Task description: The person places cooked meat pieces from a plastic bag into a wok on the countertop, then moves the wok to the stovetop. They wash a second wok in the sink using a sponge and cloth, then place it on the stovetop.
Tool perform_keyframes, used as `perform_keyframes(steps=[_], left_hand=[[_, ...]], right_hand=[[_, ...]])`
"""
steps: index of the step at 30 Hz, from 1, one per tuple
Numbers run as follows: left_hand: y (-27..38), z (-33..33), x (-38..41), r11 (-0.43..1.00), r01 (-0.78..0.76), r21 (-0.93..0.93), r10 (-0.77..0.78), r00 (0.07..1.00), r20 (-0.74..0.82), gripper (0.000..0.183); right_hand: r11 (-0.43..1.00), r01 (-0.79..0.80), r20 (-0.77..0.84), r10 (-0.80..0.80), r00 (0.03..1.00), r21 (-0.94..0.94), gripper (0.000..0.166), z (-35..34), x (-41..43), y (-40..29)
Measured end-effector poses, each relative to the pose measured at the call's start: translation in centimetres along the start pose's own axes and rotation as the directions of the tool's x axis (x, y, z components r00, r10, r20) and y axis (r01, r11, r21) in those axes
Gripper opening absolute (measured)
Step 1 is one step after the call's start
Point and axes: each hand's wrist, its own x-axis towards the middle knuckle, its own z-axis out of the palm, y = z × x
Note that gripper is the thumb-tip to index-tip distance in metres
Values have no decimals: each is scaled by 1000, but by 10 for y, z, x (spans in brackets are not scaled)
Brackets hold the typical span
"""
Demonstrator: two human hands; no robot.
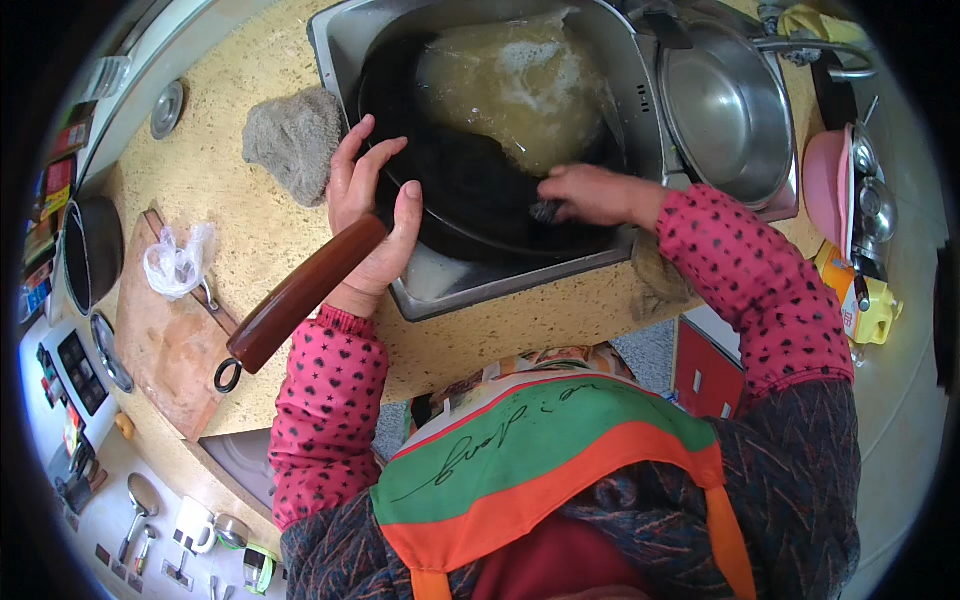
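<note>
A large black wok (465, 180) with a reddish-brown handle (307, 296) rests tilted in the left basin of a steel sink (517, 274). Murky, yellowish water with foam (525, 82) lies in it. My left hand (375, 202) is at the wok's near left rim beside the handle's base, fingers apart and thumb raised; whether the palm bears on the wok is hidden. Inside the wok, my right hand (592, 196) grips a dark scouring pad (546, 211) against the black wall, slightly blurred. Its fingertips are partly hidden.
A grey cloth (296, 142) lies left of the sink. A steel pot (727, 112) fills the right basin, near the faucet (817, 49). Farther left are a wooden cutting board (176, 337), a plastic bag (178, 262) and a dark pot (94, 251). A pink basin (827, 187) stands right.
</note>
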Motion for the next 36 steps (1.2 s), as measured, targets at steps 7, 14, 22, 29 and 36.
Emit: perform_keyframes(steps=[7,14,22,29,36], left_hand=[[-4,-1,0,1000,4,-10,-4,1000,-8,40],[-3,1,0,1000,-14,-2,14,1000,-20,38],[-4,2,-4,1000,-26,1,26,999,-28,37],[-2,2,-4,1000,-3,-15,3,1000,-3,38],[-2,-2,0,1000,-17,6,17,1000,-15,39]], right_hand=[[924,-356,-52,352,935,-137,47,-45,80,36],[745,149,-338,108,935,651,51,-45,67,-106],[825,98,-311,97,945,556,23,-5,-13,-104],[893,-373,20,390,920,-253,28,-13,-41,6],[1000,-14,-14,14,1000,-26,37,4,42,-18]])
